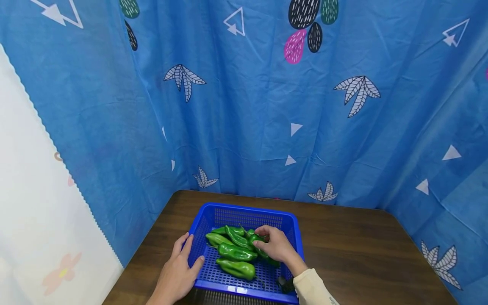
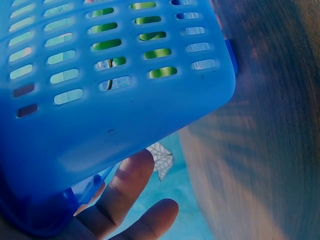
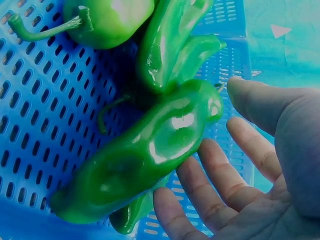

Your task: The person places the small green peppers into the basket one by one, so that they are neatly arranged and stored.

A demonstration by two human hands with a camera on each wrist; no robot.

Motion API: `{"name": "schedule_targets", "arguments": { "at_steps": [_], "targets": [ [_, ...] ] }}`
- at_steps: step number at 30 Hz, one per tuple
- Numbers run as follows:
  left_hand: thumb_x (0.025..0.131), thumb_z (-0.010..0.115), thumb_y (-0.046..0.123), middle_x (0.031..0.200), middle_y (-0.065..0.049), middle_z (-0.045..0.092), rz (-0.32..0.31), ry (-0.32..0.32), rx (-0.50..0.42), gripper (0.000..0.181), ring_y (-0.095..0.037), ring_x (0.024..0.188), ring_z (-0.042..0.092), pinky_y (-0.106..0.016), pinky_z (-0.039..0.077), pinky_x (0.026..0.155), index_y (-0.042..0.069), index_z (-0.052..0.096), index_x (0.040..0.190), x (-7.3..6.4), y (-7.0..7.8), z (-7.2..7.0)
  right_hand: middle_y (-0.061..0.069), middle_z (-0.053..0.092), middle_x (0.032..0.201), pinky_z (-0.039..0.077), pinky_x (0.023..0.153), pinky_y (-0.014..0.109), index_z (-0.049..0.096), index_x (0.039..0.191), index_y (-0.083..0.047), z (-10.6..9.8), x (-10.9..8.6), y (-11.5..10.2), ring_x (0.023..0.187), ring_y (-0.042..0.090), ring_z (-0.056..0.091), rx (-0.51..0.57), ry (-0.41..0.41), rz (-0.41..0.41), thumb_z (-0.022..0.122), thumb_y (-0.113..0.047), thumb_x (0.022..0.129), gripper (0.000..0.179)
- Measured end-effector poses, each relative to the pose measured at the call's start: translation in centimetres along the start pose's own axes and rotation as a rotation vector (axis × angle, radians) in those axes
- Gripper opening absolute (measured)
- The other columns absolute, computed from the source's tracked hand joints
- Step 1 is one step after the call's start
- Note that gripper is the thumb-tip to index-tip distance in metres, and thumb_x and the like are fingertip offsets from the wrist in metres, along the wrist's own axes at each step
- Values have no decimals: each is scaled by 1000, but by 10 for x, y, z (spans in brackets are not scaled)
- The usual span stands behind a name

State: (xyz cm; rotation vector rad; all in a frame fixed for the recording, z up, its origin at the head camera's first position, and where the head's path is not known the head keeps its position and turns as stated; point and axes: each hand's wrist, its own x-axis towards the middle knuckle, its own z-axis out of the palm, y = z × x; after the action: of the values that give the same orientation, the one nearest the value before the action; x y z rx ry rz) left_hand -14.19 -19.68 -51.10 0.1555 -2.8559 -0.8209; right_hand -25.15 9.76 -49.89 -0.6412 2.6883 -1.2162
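Several glossy green peppers lie in a blue plastic basket on the table. My right hand is over the basket's right half, beside a long pepper in the right wrist view. Its fingers are spread and loosely bent along that pepper's side, the thumb apart from it; whether the fingertips touch is hard to tell. At the basket's left rim rests my left hand, its thumb reaching over the edge and its fingers extended outside. In the left wrist view two fingers show beyond the basket's side wall.
The brown wooden table extends right of the basket. A blue patterned curtain hangs behind it, and a white cloth hangs at left. A small black object shows at the basket's near right corner, by my right sleeve.
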Motion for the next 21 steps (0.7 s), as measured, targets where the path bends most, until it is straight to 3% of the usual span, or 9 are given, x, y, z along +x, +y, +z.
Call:
{"name": "schedule_targets", "arguments": {
  "at_steps": [16,21],
  "targets": [
    [96,60,47,163,-8,24,14,-11,-17,78,-38,122,62,-57,52,93,7,32,157,0,7,7,13,68,121,55,82,48,68,120,-9,-7,-12,5,104,33,66,-14,49,27,73,-23,92,32],
    [98,59,45,164,-9,22,-13,-23,-14,77,-39,120,63,-57,52,90,6,31,158,-3,2,1,16,67,125,55,86,51,67,123,-11,-6,-11,0,110,36,65,6,66,-14,71,-26,94,34]
  ]
}}
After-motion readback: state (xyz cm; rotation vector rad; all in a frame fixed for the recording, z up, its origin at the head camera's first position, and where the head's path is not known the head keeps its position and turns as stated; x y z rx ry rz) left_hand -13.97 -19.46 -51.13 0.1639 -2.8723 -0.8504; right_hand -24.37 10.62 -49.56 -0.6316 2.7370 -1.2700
